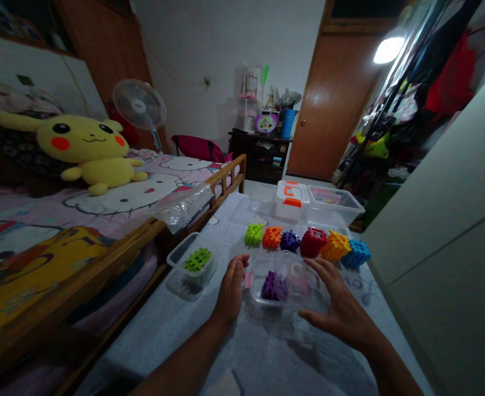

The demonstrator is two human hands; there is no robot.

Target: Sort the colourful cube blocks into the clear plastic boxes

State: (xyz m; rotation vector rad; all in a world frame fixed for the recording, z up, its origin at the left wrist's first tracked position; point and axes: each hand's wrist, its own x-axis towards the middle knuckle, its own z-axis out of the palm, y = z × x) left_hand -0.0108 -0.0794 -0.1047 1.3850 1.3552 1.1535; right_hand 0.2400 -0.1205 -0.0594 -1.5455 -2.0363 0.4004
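Observation:
A clear lidded plastic box (263,316) with a pink clip (248,279) stands on the cloth-covered table, and purple toy blocks (274,286) show through it. At its left end is my left hand (231,291), fingers stretched forward beside the pink clip. My right hand (339,300) spans the right end, its thumb and fingers spread apart. Whether either hand presses on the box I cannot tell. To the left, an uncovered clear tub (193,280) holds green lattice blocks (197,259).
Beyond the box runs a row of block clusters: lime (254,235), orange (272,237), dark blue (290,241), red (313,242), yellow (335,246) and blue (356,253). Behind them stand an orange-latched box (292,201) and a clear bin (337,203). A wooden bed rail (143,236) borders the left.

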